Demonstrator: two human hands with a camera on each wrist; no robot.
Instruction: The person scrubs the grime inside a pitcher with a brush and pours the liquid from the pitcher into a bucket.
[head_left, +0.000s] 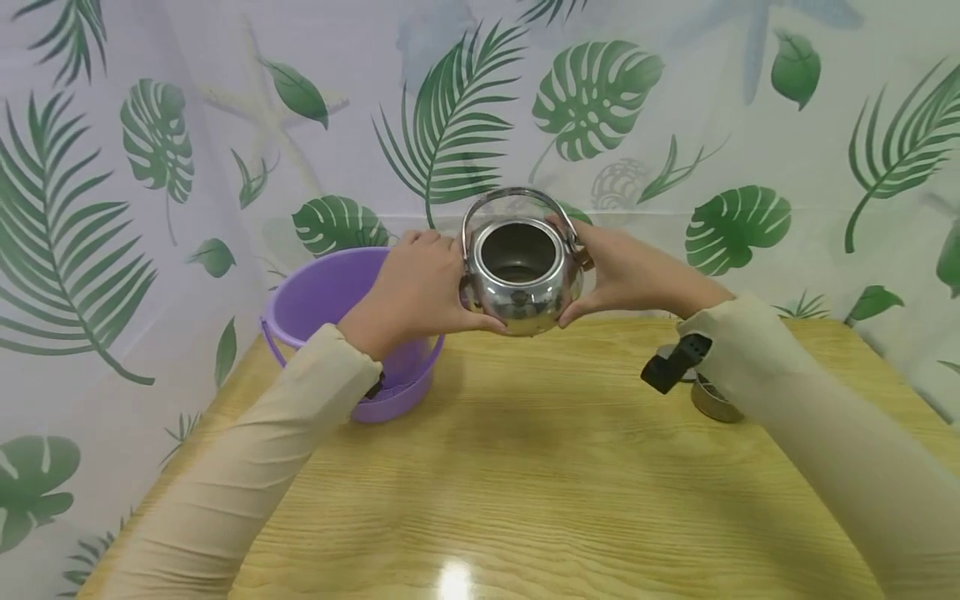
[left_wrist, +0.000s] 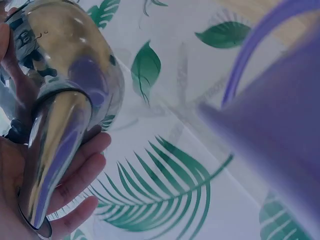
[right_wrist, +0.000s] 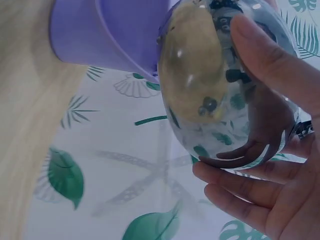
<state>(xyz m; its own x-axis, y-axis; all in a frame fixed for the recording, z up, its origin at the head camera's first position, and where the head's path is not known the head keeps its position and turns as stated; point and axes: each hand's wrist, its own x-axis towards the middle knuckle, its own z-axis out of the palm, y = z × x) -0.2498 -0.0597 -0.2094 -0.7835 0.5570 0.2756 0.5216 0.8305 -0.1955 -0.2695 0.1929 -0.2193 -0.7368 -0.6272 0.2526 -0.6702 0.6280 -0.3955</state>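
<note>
A shiny metal teapot (head_left: 525, 304) with no lid on it is held up above the table, its round mouth facing the head camera and its hoop handle raised. My left hand (head_left: 416, 287) grips its left side, thumb along the front; in the left wrist view the spout (left_wrist: 57, 145) lies across that palm. On the other side my right hand (head_left: 618, 267) holds the body, and the right wrist view has its thumb and fingers (right_wrist: 240, 187) curved round the polished belly (right_wrist: 195, 75). The teapot's inside looks dark.
A purple bucket (head_left: 300, 287) with a purple handle stands behind my left forearm at the table's back left. Partly hidden by my right sleeve, a small metal round container (head_left: 712, 402) sits on the wooden table (head_left: 510, 483). A leaf-patterned cloth (head_left: 360, 150) hangs behind.
</note>
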